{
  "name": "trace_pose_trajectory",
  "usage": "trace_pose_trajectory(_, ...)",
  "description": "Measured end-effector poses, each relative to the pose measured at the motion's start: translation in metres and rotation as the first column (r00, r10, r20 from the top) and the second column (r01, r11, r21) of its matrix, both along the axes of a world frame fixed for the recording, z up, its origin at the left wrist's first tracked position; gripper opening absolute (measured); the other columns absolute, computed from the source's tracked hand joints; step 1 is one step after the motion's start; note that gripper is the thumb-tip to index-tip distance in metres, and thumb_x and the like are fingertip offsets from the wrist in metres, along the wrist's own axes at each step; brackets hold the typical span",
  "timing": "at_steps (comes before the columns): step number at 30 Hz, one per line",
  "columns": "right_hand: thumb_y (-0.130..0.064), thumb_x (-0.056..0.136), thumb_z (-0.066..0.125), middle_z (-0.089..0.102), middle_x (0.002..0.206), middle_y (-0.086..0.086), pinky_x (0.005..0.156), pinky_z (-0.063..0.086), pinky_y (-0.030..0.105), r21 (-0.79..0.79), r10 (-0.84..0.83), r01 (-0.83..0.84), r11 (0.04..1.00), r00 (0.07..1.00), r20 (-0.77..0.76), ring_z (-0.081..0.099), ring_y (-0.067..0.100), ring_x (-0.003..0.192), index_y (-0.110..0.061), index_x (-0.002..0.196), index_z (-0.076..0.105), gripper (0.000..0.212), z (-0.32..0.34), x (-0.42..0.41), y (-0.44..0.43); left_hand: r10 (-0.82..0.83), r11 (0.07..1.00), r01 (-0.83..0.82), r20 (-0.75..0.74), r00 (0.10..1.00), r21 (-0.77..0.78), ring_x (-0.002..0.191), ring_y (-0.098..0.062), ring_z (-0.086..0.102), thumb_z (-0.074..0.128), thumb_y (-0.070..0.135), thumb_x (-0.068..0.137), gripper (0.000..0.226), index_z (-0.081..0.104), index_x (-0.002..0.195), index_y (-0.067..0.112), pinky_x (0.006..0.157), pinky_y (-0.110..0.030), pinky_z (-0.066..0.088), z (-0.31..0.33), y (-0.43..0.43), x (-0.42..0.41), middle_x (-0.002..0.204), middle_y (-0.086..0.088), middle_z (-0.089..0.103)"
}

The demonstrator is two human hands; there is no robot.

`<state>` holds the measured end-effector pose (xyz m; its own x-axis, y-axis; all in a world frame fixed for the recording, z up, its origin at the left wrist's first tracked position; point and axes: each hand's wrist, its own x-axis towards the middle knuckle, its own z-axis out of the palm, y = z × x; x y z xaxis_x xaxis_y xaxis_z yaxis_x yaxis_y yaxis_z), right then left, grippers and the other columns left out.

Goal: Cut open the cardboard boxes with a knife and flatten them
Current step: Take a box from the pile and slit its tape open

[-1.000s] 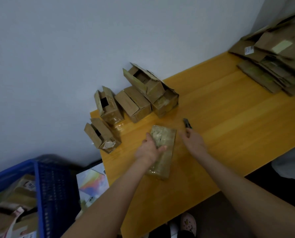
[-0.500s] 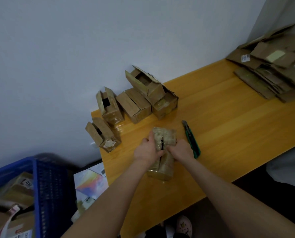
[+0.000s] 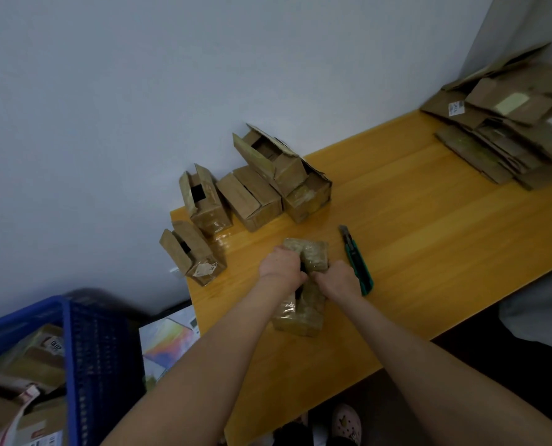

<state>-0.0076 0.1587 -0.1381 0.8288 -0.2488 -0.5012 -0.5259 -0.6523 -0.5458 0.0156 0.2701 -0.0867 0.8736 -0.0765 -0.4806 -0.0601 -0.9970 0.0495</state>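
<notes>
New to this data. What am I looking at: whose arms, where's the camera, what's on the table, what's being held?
There is no robot here. A person works bare-handed, and the single picture comes from a wide-angle camera worn on their head, looking down along both forearms. The left hand and the right hand both grip the taped cardboard box, which lies on the yellow wooden table. Their fingers are curled into the dark slit along its top, apparently to pull it open. The green utility knife lies on the table just right of the right hand, and nobody holds it. Against the wall stands a cluster of small boxes, several with open flaps. At the far right lies a pile of flattened cardboard. A blue crate holding more boxes sits beside the table at lower left.
</notes>
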Motion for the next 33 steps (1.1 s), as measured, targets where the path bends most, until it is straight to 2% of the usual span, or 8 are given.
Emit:
trace_pose_trajectory(3,-0.032,0.087,0.063,0.066,0.081,0.006,0.059,0.053,0.030,0.015,0.015,-0.015,1.000,1.000,-0.005,0.065,0.025,0.073,-0.011,0.082,0.066,0.021,-0.002,0.000,-0.002,-0.067,0.998,0.067,0.001,0.998,-0.009,0.097,-0.027,0.058,0.053,0.027,0.095,0.029,0.059,0.113,0.004,0.069,-0.031,0.045,0.004,0.005,0.002,0.115,-0.012,0.054)
trace_pose_trajectory(7,-0.034,0.088,0.063,0.068,0.082,0.007,0.064,0.058,0.035,0.017,0.013,-0.012,1.000,1.000,-0.010,0.067,0.026,0.072,-0.012,0.086,0.067,0.023,-0.003,0.000,-0.002,-0.088,0.996,0.088,0.027,0.996,0.005,0.102,-0.029,0.059,0.048,0.022,0.098,0.028,0.058,0.115,0.002,0.070,-0.030,0.045,0.006,0.005,-0.001,0.115,-0.014,0.056)
trace_pose_trajectory(15,-0.035,0.090,0.062,0.068,0.085,0.006,0.057,0.052,0.028,0.026,0.014,-0.013,1.000,1.000,-0.016,0.067,0.024,0.073,-0.014,0.085,0.065,0.022,-0.004,0.002,-0.003,-0.026,0.999,0.024,0.070,0.997,0.037,0.114,-0.032,0.055,0.042,0.022,0.101,0.039,0.045,0.132,-0.001,0.076,-0.033,0.046,0.004,-0.004,-0.007,0.130,-0.016,0.050)
trace_pose_trajectory(19,-0.035,0.091,0.061,0.063,0.085,0.004,0.048,0.037,0.024,-0.003,0.018,-0.018,1.000,1.000,-0.003,0.059,0.021,0.073,-0.012,0.088,0.064,0.023,-0.003,0.003,-0.009,0.028,0.999,-0.030,0.092,0.995,0.014,0.115,-0.031,0.056,0.041,0.018,0.101,0.037,0.044,0.133,-0.002,0.076,-0.032,0.045,0.000,-0.010,-0.008,0.131,-0.016,0.051)
trace_pose_trajectory(23,-0.036,0.091,0.061,0.064,0.089,0.004,0.059,0.042,0.027,-0.016,0.009,-0.009,1.000,1.000,0.005,0.058,0.021,0.077,-0.013,0.094,0.065,0.023,-0.004,0.005,-0.012,0.026,0.999,-0.030,0.097,0.995,0.039,0.111,-0.029,0.061,0.046,0.004,0.098,0.026,0.053,0.122,0.000,0.081,-0.033,0.052,-0.001,-0.016,-0.007,0.123,-0.015,0.058)
trace_pose_trajectory(27,-0.037,0.091,0.061,0.065,0.094,0.004,0.063,0.043,0.028,-0.018,0.013,-0.013,1.000,1.000,0.004,0.060,0.022,0.082,-0.015,0.099,0.064,0.024,-0.007,0.005,-0.013,-0.007,1.000,0.005,0.113,0.994,0.016,0.099,-0.026,0.065,0.045,0.000,0.096,0.021,0.062,0.106,0.003,0.076,-0.031,0.055,0.000,-0.012,-0.003,0.109,-0.011,0.065)
trace_pose_trajectory(33,-0.038,0.091,0.061,0.067,0.099,0.005,0.070,0.051,0.032,-0.007,0.020,-0.019,1.000,1.000,0.015,0.064,0.024,0.091,-0.016,0.105,0.065,0.027,-0.006,0.005,-0.014,-0.012,0.999,0.015,0.096,0.995,-0.035,0.096,-0.029,0.065,0.041,-0.002,0.095,0.023,0.063,0.100,0.003,0.070,-0.033,0.052,0.002,-0.007,-0.001,0.104,-0.013,0.065)
